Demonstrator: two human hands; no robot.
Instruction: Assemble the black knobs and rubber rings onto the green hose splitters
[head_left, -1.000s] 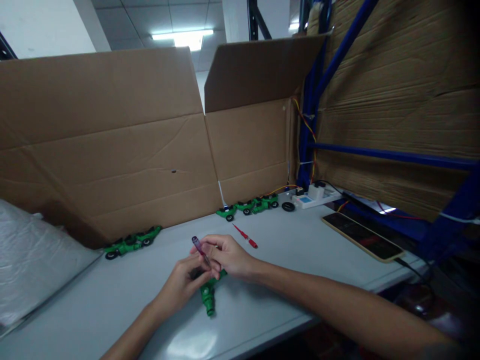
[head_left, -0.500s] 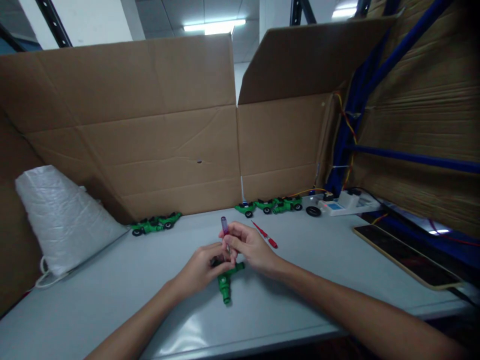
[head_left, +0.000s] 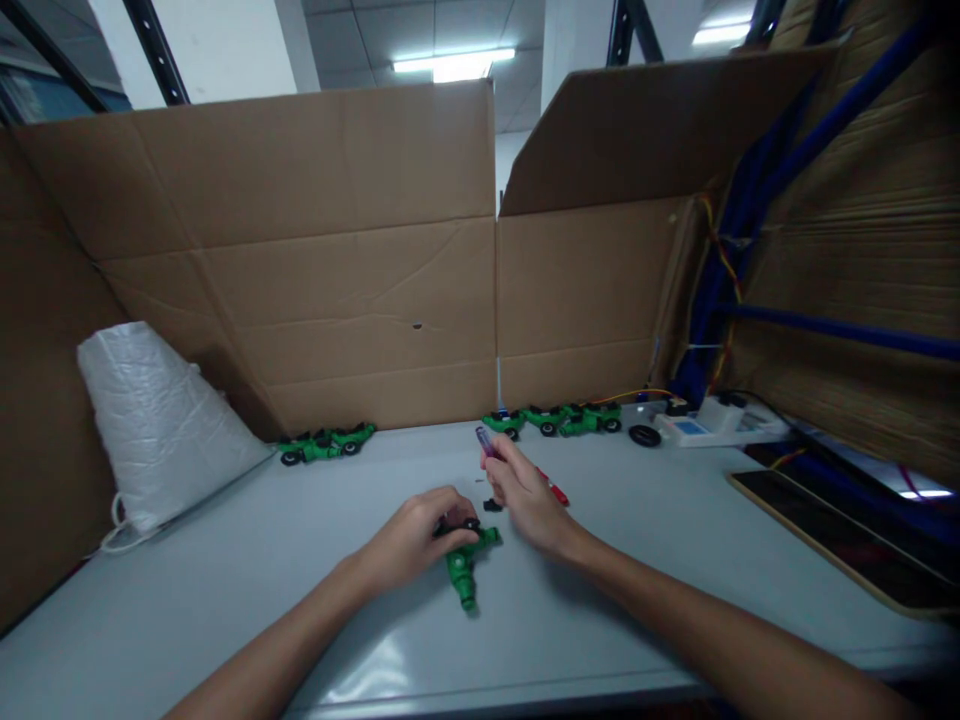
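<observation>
A small green toy car [head_left: 465,565] lies on the pale table [head_left: 225,600] in front of me. My left hand [head_left: 416,535] is closed over its far end, fingers pinching a black wheel part. My right hand [head_left: 525,495] is a little to the right of it, closed round a purple-handled screwdriver [head_left: 486,443] that sticks up and back out of the fist. A tiny black piece [head_left: 491,505] lies on the table just below the right hand's fingers. A red-handled screwdriver [head_left: 556,492] lies behind the right hand, partly hidden by it.
Rows of finished green cars stand against the cardboard wall [head_left: 337,300] at the back left [head_left: 326,443] and back middle [head_left: 559,418]. A loose black wheel [head_left: 643,435] and a white power strip [head_left: 709,425] lie at the back right. A white sack [head_left: 150,430] leans at left; a dark tablet [head_left: 847,545] lies at right.
My right hand has pulled away to the right with the purple screwdriver, off the car. The left hand stays on the car. My head has turned left.
</observation>
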